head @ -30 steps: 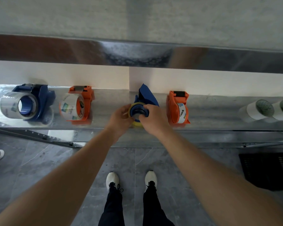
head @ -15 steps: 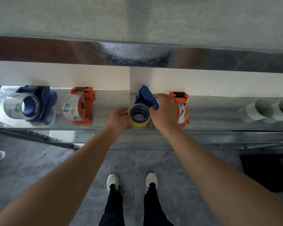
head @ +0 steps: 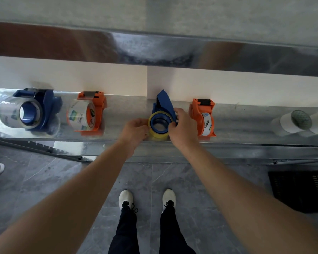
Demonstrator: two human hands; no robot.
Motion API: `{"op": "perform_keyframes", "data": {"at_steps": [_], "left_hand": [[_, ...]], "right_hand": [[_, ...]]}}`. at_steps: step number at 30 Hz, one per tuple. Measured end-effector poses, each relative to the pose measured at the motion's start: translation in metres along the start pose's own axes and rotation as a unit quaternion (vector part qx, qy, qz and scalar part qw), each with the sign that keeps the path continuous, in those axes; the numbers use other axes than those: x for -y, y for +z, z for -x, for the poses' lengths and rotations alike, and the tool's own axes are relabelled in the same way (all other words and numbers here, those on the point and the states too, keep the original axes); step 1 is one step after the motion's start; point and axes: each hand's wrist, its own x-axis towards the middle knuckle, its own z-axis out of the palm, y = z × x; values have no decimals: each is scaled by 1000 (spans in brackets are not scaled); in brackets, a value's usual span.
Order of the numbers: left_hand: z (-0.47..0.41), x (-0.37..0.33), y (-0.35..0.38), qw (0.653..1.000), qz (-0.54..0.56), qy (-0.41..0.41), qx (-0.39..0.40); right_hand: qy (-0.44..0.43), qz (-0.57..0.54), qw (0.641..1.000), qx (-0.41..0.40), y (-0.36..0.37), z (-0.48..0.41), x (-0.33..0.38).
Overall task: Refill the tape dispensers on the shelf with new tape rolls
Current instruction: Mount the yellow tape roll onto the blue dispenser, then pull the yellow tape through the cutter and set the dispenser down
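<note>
Fingers (head: 142, 123) of left hand (head: 135, 132) curled against left side of yellow roll (head: 157, 135), gripping it. Right hand (head: 184, 132) on the other side: fingertips hooked over lower edge of middle dispenser (head: 163, 102), thumb at the roll's right rim, clamped on the blue body. Roll seated on the blue hub, at front edge of shelf (head: 128, 112), open face toward camera.

Against a second ago: right hand then spread across the hub, hiding half of it; now shifted right, hub fully exposed. Against half a second ago: much the same hold on the blue flap. Left hand in same spot throughout.

Right orange dispenser (head: 204, 116) just beside the right hand, narrow roll loaded. Left orange dispenser (head: 94, 114) and far-left blue dispenser (head: 44, 109) well apart to the left, each loaded. Two white rolls (head: 290, 123) lying at far right of shelf. White shoes (head: 126, 198) on grey floor (head: 44, 180) below.
</note>
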Motion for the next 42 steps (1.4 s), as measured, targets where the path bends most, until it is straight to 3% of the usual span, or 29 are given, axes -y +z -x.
{"op": "perform_keyframes", "data": {"at_steps": [9,17,30,37,42], "left_hand": [[-1,3,1,999,44,-4,5],[-6,6,-8,985,165,-44,-4],[-9,-13,-23,972,234,-2,-8],[-3,-14,-23,982,169,80,-4],[-2,-7,-24,989,71,126,-34]], "right_hand": [[1,-13,1000,-17,4,4,2],[0,-70,997,-40,11,12,-2],[-8,-144,990,-7,28,10,-5],[-2,-130,991,26,31,8,-9],[-44,-98,992,-64,25,-2,-3]]}}
